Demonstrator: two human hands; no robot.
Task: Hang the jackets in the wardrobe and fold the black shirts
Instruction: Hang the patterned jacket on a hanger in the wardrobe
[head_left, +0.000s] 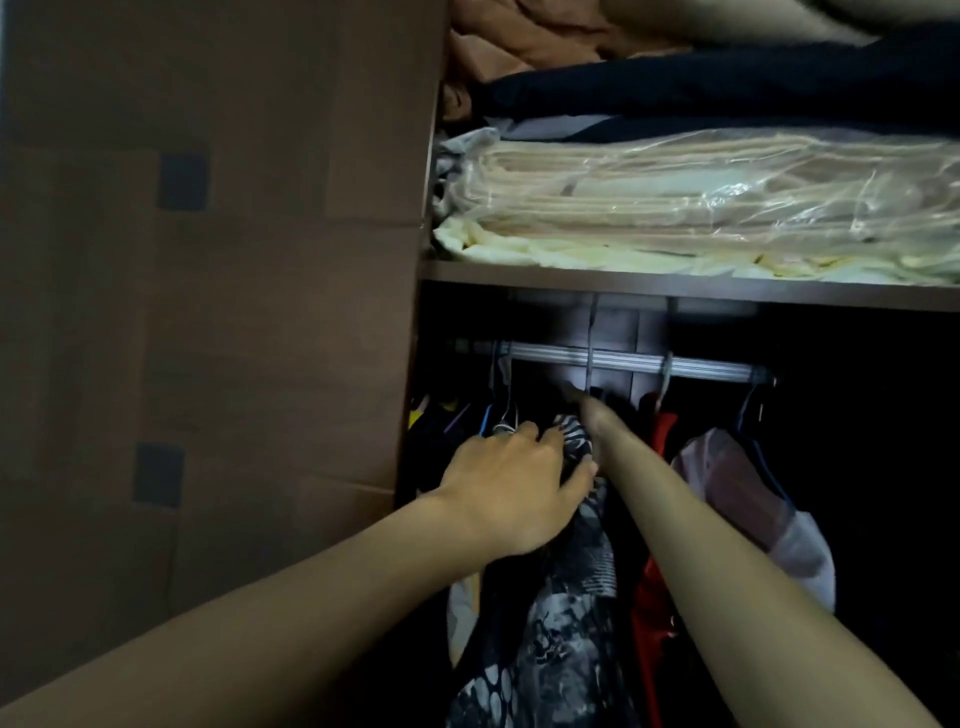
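My left arm reaches in from the near left, forearm bare, wrist bent slightly right. My left hand lies palm down, fingers curled over, thumb stretched out to the right. My right arm runs straight and far, bare, and my right hand is dim, its fingers too dark to read.

The right hand reaches deep among the hanging clothes, its fingers lost in shadow, so its grip cannot be told. The left hand's fingertips sink into the black-and-white patterned garment, which the bottom edge cuts off. The wardrobe's right interior is perhaps too dark to read.
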